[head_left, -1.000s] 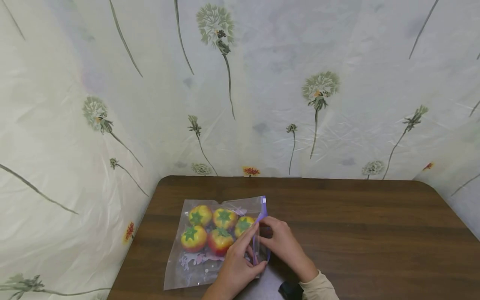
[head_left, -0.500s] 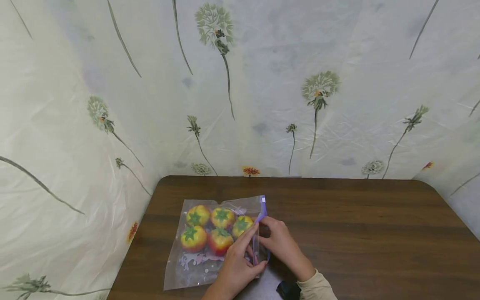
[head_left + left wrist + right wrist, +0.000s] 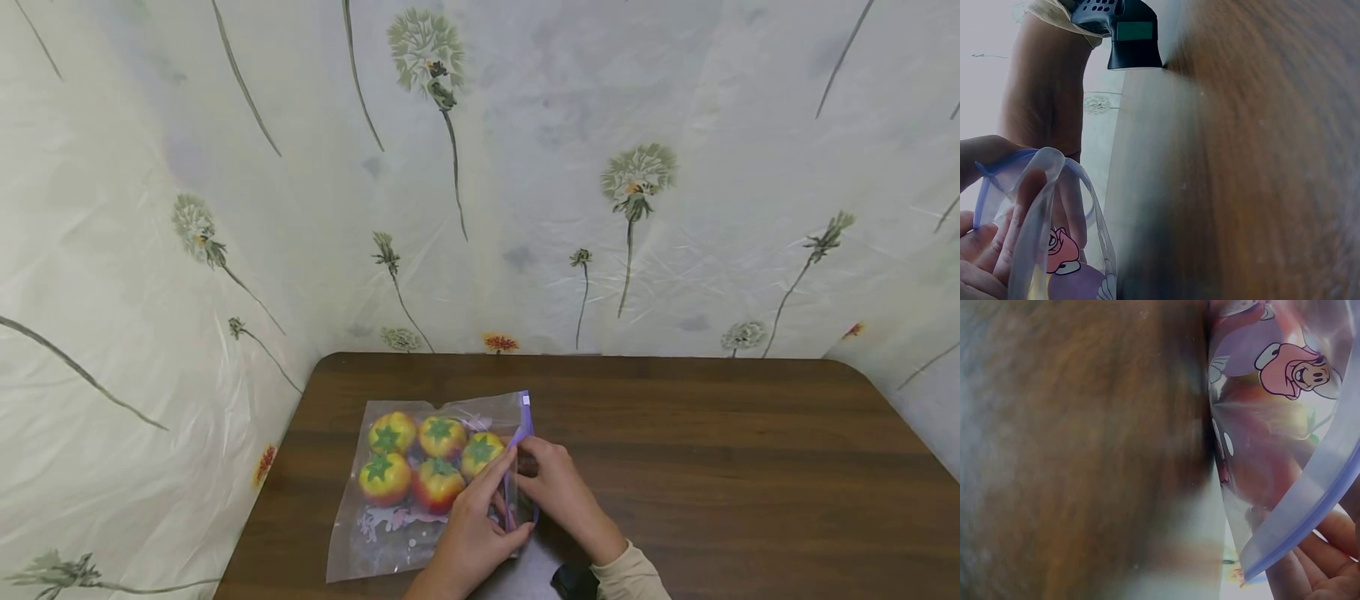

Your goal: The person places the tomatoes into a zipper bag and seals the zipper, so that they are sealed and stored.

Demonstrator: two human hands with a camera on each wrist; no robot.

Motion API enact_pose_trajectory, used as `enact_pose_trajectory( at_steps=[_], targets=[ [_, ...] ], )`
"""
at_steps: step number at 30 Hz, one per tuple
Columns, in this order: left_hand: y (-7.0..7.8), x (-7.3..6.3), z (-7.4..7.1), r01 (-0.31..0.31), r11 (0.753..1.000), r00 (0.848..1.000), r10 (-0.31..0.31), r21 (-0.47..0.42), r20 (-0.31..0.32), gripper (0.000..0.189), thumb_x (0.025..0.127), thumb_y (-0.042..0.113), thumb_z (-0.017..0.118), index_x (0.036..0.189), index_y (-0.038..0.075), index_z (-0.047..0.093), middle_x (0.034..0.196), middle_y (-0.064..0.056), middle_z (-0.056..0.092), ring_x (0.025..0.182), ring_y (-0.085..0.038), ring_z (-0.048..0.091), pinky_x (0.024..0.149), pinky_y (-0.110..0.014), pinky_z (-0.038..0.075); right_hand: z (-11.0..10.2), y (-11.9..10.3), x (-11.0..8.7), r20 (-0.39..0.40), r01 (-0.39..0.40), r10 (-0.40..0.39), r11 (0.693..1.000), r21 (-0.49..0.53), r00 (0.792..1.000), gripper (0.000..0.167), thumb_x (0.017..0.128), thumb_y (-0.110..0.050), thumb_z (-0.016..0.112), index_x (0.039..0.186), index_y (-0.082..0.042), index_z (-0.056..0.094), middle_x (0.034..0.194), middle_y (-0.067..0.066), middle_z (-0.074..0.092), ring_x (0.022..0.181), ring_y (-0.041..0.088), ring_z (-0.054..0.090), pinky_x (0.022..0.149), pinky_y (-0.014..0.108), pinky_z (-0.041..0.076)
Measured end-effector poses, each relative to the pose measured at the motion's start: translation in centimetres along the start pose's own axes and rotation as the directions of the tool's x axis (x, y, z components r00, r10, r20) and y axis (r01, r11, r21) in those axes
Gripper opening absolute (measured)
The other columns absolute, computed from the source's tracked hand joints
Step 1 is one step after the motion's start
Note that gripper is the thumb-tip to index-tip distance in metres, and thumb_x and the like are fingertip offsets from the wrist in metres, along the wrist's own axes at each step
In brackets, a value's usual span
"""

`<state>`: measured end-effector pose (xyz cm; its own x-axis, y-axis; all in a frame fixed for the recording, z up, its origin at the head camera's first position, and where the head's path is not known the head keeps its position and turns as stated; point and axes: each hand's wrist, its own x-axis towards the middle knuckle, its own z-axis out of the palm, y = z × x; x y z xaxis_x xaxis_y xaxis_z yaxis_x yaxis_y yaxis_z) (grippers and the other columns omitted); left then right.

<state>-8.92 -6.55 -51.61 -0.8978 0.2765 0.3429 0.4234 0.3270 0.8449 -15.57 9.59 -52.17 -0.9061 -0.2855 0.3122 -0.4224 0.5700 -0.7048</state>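
A clear zip bag [image 3: 352,542] with a purple zipper edge lies on the table, its mouth facing right. Inside are several tomato-like fruits [image 3: 437,486], yellow and red with green star-shaped tops. My left hand [image 3: 476,529] lies across the bag's near right part and grips its mouth, thumb at the near end of the zipper. On the mouth's far side my right hand [image 3: 562,492] pinches the purple edge [image 3: 1310,519] between thumb and fingers. Seen from the left wrist, the bag's mouth [image 3: 1041,169] gapes, with fingers showing through the plastic.
The dark brown wooden table [image 3: 712,467] stretches to the right of the bag. A flower-printed sheet [image 3: 525,167] hangs behind it and along the left. A black wrist camera [image 3: 576,581] sits under the right forearm near the front edge.
The fruits have shifted slightly left inside the bag. Both hands keep almost the same hold on its mouth.
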Motion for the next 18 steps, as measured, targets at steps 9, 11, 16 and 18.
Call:
enact_pose_trajectory(
  at_steps=[9,11,16,18],
  targets=[
    [0.03,0.08,-0.08,-0.009,1.000,1.000,0.009,-0.001,0.003,0.093,0.076,-0.003,0.088,0.157,0.013,0.044,0.147,-0.016,0.058,0.072,0.000,0.060,0.053,-0.010,0.055,0.03,0.48,-0.12,0.016,0.011,-0.012,0.998,0.056,1.000,0.029,0.079,0.001,0.083,0.105,-0.008,0.075,0.108,0.012,0.079,0.098,0.030,0.077,0.080,0.027,0.065],
    [0.01,0.10,-0.07,-0.013,1.000,1.000,0.013,0.004,0.000,0.093,0.076,-0.003,0.088,0.156,0.012,0.044,0.148,-0.016,0.057,0.071,-0.001,0.060,0.053,-0.009,0.054,-0.03,0.56,-0.13,0.023,0.015,-0.017,0.998,0.066,1.000,0.029,0.080,0.001,0.083,0.106,-0.008,0.075,0.109,0.013,0.079,0.098,0.030,0.077,0.080,0.027,0.065],
    [-0.12,0.08,-0.07,-0.021,1.000,1.000,0.021,0.011,-0.005,0.092,0.076,-0.002,0.088,0.156,0.011,0.045,0.151,-0.017,0.055,0.072,-0.003,0.061,0.053,-0.009,0.054,-0.36,0.61,-0.24,0.045,0.012,-0.018,0.992,0.125,0.999,0.030,0.082,0.002,0.082,0.109,-0.004,0.074,0.111,0.017,0.077,0.100,0.034,0.076,0.082,0.029,0.065],
    [-0.13,0.05,-0.10,-0.024,1.000,1.000,0.024,0.010,-0.006,0.092,0.076,-0.002,0.088,0.156,0.010,0.045,0.152,-0.016,0.054,0.073,-0.002,0.061,0.053,-0.009,0.054,-0.51,0.60,-0.32,0.047,0.014,-0.021,0.988,0.152,0.999,0.030,0.083,0.002,0.082,0.111,-0.002,0.073,0.111,0.019,0.077,0.100,0.036,0.076,0.083,0.030,0.065]
  ],
)
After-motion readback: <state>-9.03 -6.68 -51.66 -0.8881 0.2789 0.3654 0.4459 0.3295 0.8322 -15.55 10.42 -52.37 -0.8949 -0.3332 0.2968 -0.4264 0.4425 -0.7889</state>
